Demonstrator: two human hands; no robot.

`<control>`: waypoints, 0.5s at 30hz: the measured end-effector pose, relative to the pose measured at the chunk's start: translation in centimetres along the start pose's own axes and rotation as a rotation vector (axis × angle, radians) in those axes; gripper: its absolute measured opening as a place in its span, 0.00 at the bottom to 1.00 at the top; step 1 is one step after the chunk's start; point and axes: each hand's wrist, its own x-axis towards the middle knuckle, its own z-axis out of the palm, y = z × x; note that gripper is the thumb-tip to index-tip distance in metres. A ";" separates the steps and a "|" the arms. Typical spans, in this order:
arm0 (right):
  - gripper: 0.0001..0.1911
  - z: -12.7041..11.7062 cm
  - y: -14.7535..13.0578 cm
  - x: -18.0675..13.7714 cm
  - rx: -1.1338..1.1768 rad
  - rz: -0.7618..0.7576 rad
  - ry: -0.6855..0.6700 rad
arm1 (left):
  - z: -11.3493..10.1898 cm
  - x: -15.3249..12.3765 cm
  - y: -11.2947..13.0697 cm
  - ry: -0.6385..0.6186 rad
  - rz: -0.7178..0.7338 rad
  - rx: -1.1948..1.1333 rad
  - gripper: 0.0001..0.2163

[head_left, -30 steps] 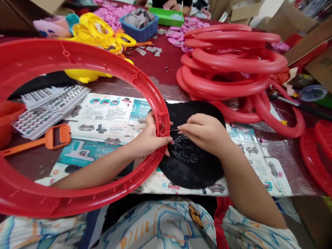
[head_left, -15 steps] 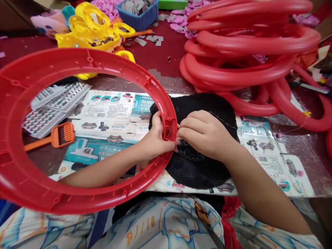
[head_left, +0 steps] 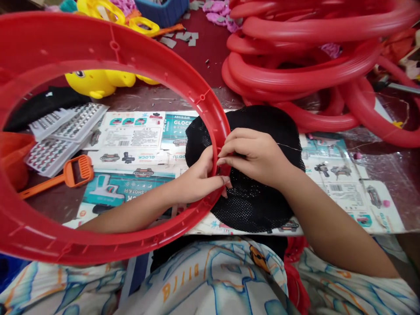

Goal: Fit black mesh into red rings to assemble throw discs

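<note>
A large red plastic ring [head_left: 183,74], ribbed on its inner face, is held up tilted on the left. My left hand [head_left: 203,177] comes through its opening and grips the right side of the rim, fingers behind and thumb in front. At that same spot my right hand [head_left: 257,157] has thumb and fingers pinched together against the rim; anything between the fingertips is too small to tell. Beneath both hands lies a black mesh cloth [head_left: 256,214], with a thin thread across its upper right part.
Printed cardboard [head_left: 131,135] covers the work surface. Plastic trays of small metal parts [head_left: 78,122] and an orange toy rake [head_left: 77,170] lie left. Stacked red rings [head_left: 305,70] rise at back right. Behind are a yellow toy duck [head_left: 95,83] and a blue bin [head_left: 164,11].
The ring's upper part has swung up and nearer to the camera, still in my left hand. My right hand's fingers have shifted slightly up along the rim. The view has tipped down a little.
</note>
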 end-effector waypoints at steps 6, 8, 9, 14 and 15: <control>0.08 -0.2 0.3 -0.2 -0.049 -0.033 -0.073 | 0.1 0.0 0.0 0.013 -0.050 0.059 0.13; 0.08 -0.3 0.3 -0.3 -0.063 -0.053 -0.104 | 0.3 -0.1 -0.1 0.052 -0.055 0.063 0.14; 0.08 -0.4 0.4 -0.4 -0.069 -0.065 -0.116 | 0.3 -0.1 -0.1 0.068 -0.050 0.053 0.14; 0.07 -0.9 0.5 -0.4 -0.013 -0.101 -0.154 | 0.5 -0.3 -0.1 0.084 -0.072 0.058 0.11; 0.07 -1.0 0.5 -0.4 0.007 -0.097 -0.157 | 0.5 -0.4 0.0 0.083 -0.087 0.055 0.11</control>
